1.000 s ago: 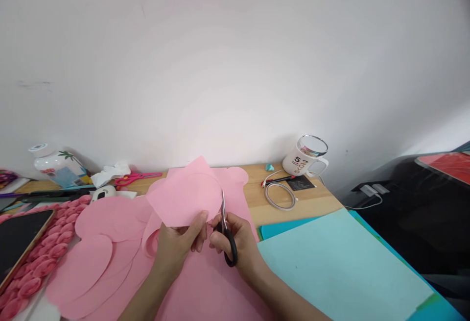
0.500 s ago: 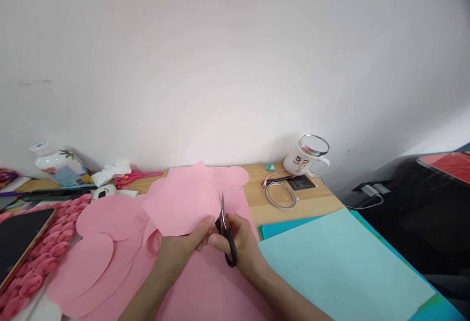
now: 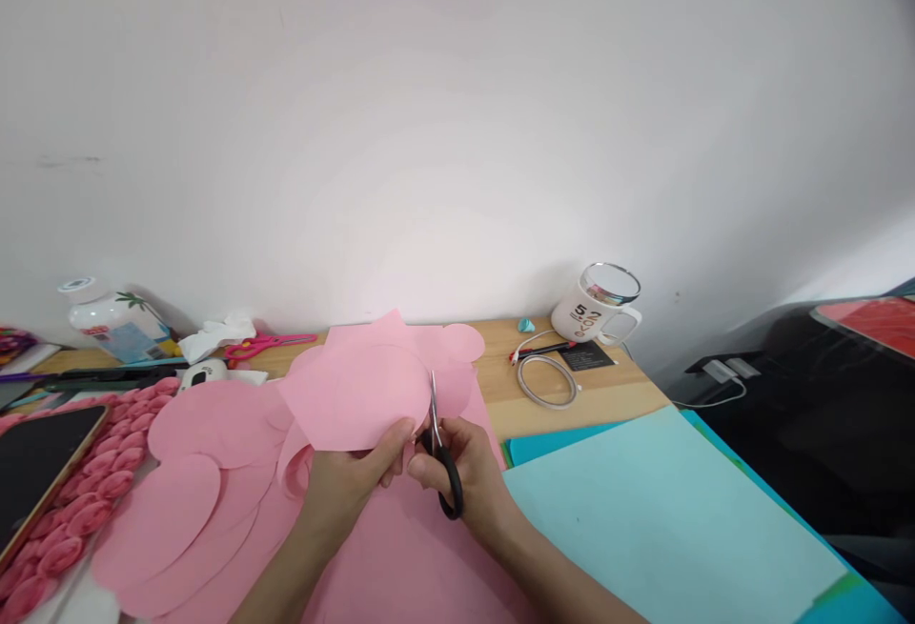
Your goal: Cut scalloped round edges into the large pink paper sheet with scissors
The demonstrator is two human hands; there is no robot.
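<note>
Pinched between the thumb and fingers of my left hand (image 3: 361,476) is a piece of pink paper (image 3: 357,391), pointed at its upper and left sides and rounded at the right. Black-handled scissors (image 3: 448,472) are in my right hand (image 3: 472,481), fingers through the loops. Their blades point up and away along the paper's rounded right edge and look nearly closed. Beneath both hands lies a larger pink sheet (image 3: 421,557). Rounded pink paper cut-outs (image 3: 161,519) overlap in a pile to the left, beside a curled pink strip (image 3: 293,467).
A light blue sheet (image 3: 658,510) covers the right side. Behind it stand a white mug (image 3: 587,314) and a coiled cable (image 3: 547,382). Pink scissors (image 3: 268,346), a tissue (image 3: 216,333) and a white bottle (image 3: 118,319) line the back left. A phone-like black device (image 3: 47,462) lies on pink braided material.
The pink paper has turned slightly in my left hand, its lower edge rising a little. The scissors have barely shifted and stay at the rounded edge.
</note>
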